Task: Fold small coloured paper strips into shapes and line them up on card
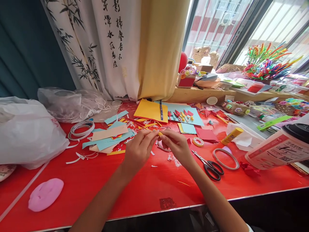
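Pink blob (45, 195) well left of left hand (140, 146), paper strips (109, 133) closer in. Left hand pinches small yellow piece (160, 134), which sits between both hands' fingertips; right hand (177, 145) pinches it too. Scissors (209, 167) right of right hand.

Left hand (137, 149) and right hand (178, 146) are bare, fingers slim, wrists narrow. Left forearm (105, 190) and right forearm (211, 191) are bare, broadening toward the near edge of the red table (149, 190). Below that edge, at the right arm, a scrap of white sleeve (250, 228) shows; its cut is indeterminable.
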`<control>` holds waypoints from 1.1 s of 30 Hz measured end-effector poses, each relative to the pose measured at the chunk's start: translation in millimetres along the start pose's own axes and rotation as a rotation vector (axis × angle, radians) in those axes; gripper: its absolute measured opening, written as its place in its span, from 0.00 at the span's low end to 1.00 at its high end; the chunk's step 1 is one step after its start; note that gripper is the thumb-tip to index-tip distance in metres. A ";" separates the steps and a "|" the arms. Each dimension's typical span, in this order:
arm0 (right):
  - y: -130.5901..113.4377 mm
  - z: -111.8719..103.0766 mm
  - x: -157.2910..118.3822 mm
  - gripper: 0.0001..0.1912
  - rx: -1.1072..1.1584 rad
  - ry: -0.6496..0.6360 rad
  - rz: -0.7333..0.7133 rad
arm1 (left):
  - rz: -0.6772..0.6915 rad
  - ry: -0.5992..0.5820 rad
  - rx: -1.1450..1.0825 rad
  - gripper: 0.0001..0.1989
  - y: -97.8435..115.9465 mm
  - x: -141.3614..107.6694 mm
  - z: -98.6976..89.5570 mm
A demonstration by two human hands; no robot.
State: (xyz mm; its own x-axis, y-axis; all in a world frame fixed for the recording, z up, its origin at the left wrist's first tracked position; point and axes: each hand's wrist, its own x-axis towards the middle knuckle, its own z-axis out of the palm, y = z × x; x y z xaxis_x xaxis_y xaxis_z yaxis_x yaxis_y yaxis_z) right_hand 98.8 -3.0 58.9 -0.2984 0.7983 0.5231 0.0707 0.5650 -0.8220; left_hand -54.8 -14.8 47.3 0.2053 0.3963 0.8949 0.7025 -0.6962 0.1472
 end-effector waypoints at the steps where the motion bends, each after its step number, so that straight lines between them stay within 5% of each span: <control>1: -0.6 -0.8 -0.3 0.08 -0.039 -0.001 -0.020 | 0.011 0.005 0.010 0.13 -0.9 -0.2 0.0; 12: -4.5 -2.7 -0.9 0.08 -0.218 0.007 -0.119 | 0.072 0.020 0.112 0.12 1.6 0.3 -0.2; 23: -5.0 -2.3 -2.0 0.09 -0.244 0.025 -0.094 | -0.070 -0.018 -0.048 0.11 4.2 1.0 0.3; 33: -2.8 -2.6 -2.0 0.09 -0.216 0.029 -0.052 | -0.007 -0.032 0.097 0.11 -2.4 0.0 0.3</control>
State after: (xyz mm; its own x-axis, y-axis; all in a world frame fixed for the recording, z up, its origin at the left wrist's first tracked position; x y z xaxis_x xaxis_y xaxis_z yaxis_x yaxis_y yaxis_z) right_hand 101.7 -5.6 60.8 -0.2793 0.7708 0.5725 0.2593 0.6347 -0.7280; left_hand -56.3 -12.9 46.9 0.2201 0.4210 0.8799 0.7663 -0.6328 0.1111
